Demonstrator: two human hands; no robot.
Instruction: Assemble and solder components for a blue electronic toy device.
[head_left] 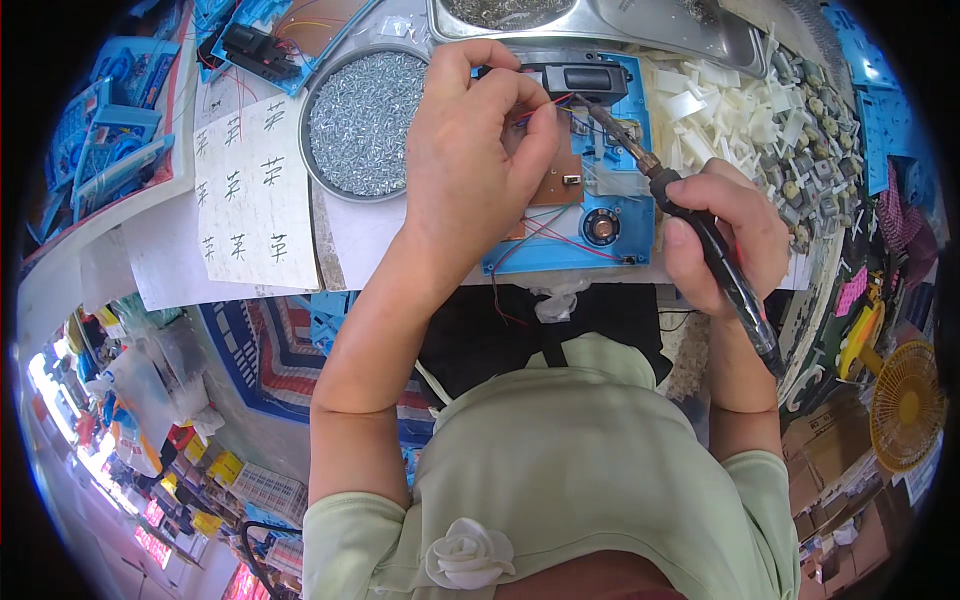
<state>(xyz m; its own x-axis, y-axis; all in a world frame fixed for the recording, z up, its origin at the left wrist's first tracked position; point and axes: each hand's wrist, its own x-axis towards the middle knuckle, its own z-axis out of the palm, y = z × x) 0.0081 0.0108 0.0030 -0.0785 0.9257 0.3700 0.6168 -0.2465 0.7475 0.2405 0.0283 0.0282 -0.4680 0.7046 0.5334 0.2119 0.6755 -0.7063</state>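
Observation:
My right hand (735, 235) grips a soldering iron (708, 225) by its black handle. The iron's metal tip reaches thin coloured wires beside a black box-shaped part (590, 80) at the far end of a blue plastic housing (632, 225). My left hand (475, 150) is over the housing's left side, thumb and fingers pinched on a thin wire; the exact grip is partly hidden by the fingers. Inside the housing sit a brown circuit board (553, 188) and a round speaker (601, 228), with red wires running between them.
Left of my hand stands a round metal bowl (306, 130) of small screws, beside paper with handwriting (225, 215). White plastic parts (690, 105) and small motor-like parts (815, 150) are heaped at right. A metal tray (640, 30) lies behind; blue housings (120, 130) fill the far left.

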